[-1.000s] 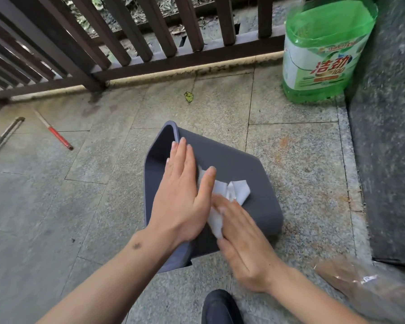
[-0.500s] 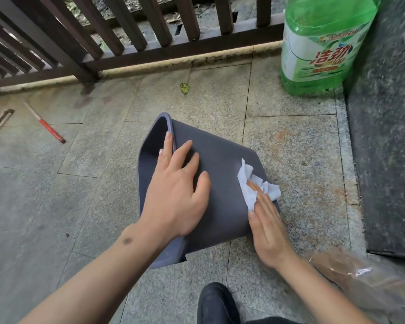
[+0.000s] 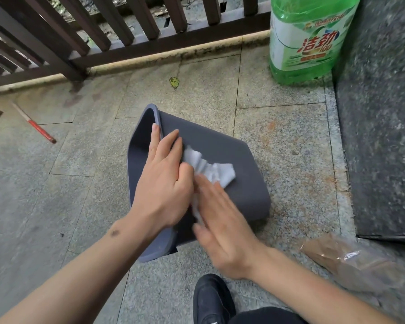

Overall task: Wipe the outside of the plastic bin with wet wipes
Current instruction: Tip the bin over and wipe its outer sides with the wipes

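Plastic bin (image 3: 220,157) lies on its side on the stone floor (image 3: 80,183), mouth toward the left, base to the right. The right hand (image 3: 222,218), flat on a wet wipe (image 3: 211,170), has swept back from the base toward mid-wall; the left hand (image 3: 164,181), open-palmed, steadies the rim end.

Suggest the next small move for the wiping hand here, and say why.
Probably sweep the right hand and its white wipe toward the bin's closed end, away from the left hand bracing the rim: the wipe sits bunched against that hand, with bare grey wall beyond it.
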The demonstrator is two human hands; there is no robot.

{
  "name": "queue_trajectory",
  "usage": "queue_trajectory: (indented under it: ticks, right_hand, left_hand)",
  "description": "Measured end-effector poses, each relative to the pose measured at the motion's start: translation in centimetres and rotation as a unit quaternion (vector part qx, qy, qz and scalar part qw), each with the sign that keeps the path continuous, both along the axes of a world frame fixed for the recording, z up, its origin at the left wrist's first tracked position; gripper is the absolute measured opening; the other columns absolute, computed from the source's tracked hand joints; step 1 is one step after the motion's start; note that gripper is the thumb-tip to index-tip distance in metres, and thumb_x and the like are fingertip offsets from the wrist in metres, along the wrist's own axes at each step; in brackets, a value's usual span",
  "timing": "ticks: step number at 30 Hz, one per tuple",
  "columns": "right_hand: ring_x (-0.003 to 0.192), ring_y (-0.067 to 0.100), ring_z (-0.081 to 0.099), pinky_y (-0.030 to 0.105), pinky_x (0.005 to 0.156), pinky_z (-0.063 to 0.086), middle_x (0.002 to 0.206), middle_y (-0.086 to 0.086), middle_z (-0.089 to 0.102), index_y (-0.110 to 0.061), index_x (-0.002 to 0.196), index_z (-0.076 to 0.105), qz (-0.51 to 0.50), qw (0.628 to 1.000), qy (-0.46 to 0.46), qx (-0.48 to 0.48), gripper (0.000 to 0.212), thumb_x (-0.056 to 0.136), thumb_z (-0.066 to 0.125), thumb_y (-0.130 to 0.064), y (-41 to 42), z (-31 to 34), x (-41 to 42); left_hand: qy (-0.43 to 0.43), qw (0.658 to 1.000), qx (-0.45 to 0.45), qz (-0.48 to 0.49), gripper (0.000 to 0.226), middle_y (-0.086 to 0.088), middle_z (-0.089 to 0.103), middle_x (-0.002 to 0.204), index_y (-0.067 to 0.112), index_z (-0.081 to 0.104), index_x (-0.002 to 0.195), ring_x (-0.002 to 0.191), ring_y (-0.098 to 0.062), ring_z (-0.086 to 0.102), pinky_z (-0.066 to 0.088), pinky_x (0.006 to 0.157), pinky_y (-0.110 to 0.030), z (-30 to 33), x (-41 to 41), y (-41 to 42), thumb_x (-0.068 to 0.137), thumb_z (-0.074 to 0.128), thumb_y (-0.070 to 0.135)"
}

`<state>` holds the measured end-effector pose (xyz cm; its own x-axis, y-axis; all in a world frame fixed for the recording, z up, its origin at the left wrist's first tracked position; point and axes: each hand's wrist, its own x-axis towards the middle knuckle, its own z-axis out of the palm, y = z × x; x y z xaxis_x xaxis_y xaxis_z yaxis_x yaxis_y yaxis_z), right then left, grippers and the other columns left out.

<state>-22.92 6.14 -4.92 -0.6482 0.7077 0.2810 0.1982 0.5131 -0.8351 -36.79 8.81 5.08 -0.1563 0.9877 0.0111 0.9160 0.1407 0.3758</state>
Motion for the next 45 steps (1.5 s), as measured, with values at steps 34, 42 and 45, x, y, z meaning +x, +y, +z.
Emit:
queue_trajectory:
  ticks: [34, 42, 45]
  right_hand:
    - [0.154, 0.004, -0.003, 0.025, 0.122, -0.011, 0.170, -0.002, 0.005, -0.018, 0.160, 0.010, -0.030, 0.975, -0.187, -0.115, 0.052, 0.111, 0.021, -0.030, 14.6, -5.3, -5.3]
    - [0.146, -0.004, -0.009, 0.023, 0.118, -0.012, 0.170, 0.000, 0.000, -0.015, 0.161, 0.007, -0.101, 0.958, -0.169, -0.208, 0.057, 0.109, 0.024, -0.033, 15.3, -8.0, -2.6]
    - [0.147, -0.003, -0.006, 0.018, 0.114, -0.010, 0.170, -0.001, 0.002, -0.015, 0.161, 0.009, -0.124, 0.947, -0.153, -0.252, 0.055, 0.110, 0.026, -0.030, 16.0, -7.4, -2.5]
  left_hand:
    - [-0.075, 0.997, -0.013, 0.031, 0.081, 0.015, -0.005, 0.165, 0.015, 0.010, 0.157, 0.148, 0.000, -0.015, -0.006, 0.116, -0.012, -1.4, -6.0, -4.3, 0.091, 0.035, 0.054]
    - [-0.074, 0.995, -0.039, -0.058, 0.074, 0.012, -0.005, 0.165, 0.012, 0.010, 0.157, 0.149, -0.001, -0.015, -0.005, 0.115, -0.011, -0.2, -6.7, -0.6, 0.093, 0.042, 0.030]
    - [-0.133, 0.987, -0.065, -0.069, 0.075, 0.010, -0.004, 0.165, 0.010, 0.011, 0.156, 0.147, 0.003, -0.016, -0.007, 0.113, -0.008, 0.7, -7.1, 2.9, 0.086, 0.038, 0.006]
